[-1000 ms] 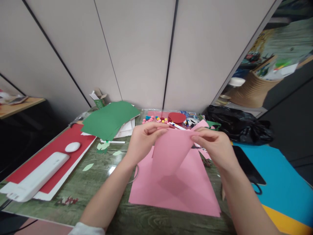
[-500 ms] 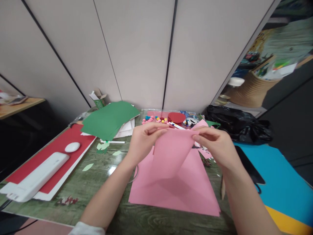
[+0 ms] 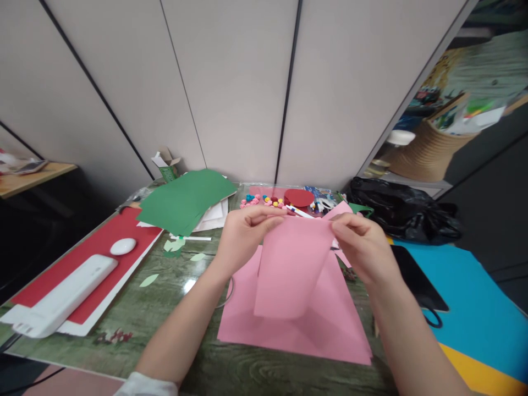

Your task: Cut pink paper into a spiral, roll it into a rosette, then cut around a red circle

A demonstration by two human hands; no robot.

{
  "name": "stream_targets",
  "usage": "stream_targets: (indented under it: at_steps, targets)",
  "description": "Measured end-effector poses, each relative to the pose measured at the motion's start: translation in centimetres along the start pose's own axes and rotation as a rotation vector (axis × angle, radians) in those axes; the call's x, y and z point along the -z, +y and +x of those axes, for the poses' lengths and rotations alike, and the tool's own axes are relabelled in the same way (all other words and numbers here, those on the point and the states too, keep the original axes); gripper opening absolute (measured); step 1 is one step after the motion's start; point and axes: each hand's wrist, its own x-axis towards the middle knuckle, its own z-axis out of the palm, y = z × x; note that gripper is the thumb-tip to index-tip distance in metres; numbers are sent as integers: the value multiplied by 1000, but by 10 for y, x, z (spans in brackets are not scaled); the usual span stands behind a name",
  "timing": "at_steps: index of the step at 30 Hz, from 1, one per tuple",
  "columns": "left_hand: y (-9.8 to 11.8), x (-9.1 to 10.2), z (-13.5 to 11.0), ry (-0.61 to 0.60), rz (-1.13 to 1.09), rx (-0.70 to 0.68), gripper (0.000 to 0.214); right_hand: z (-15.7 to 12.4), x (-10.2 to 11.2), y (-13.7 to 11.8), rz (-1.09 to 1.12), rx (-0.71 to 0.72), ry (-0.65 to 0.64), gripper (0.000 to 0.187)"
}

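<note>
Between my two hands a piece of pink paper (image 3: 292,267) hangs down from its upper edge. My left hand (image 3: 251,234) pinches its upper left corner between thumb and fingers. At the upper right corner my right hand (image 3: 363,245) is closed on the same paper, thumb and forefinger together. Beneath it, larger pink sheets (image 3: 330,338) lie stacked on the table. Behind my hands are several small pink, blue and yellow rolled pieces (image 3: 251,200), a red paper circle (image 3: 299,197) and a white pen (image 3: 299,211).
Green sheets (image 3: 185,201) lie at the back left. Red paper (image 3: 91,264) on the left carries a white power strip (image 3: 66,297) and a white mouse (image 3: 122,246). To the right are a black bag (image 3: 404,212), a dark tablet (image 3: 416,278) and blue paper (image 3: 474,291).
The hanging pink paper has swung toward me and now faces me more flatly. My right hand has turned slightly at its corner; my left hand stays nearly in place.
</note>
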Motion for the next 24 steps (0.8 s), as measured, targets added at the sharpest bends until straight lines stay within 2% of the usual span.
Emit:
stream_targets:
  at_steps: [4,7,14,19,24]
  targets:
    - [0,1,2,61,7,-6,16,-1,-4,1,-263,-36,11,19]
    - [2,2,1,67,45,-6,18,-2,-5,-4,-358,-47,6,26]
    - [4,1,-1,91,64,-1,14,-1,1,-10,-419,-24,-7,29]
    - [3,-2,-2,133,77,10,20,2,2,-9,-424,-32,-21,29]
    - [6,-1,-5,120,89,-9,18,-1,5,-13,-433,-27,-30,30]
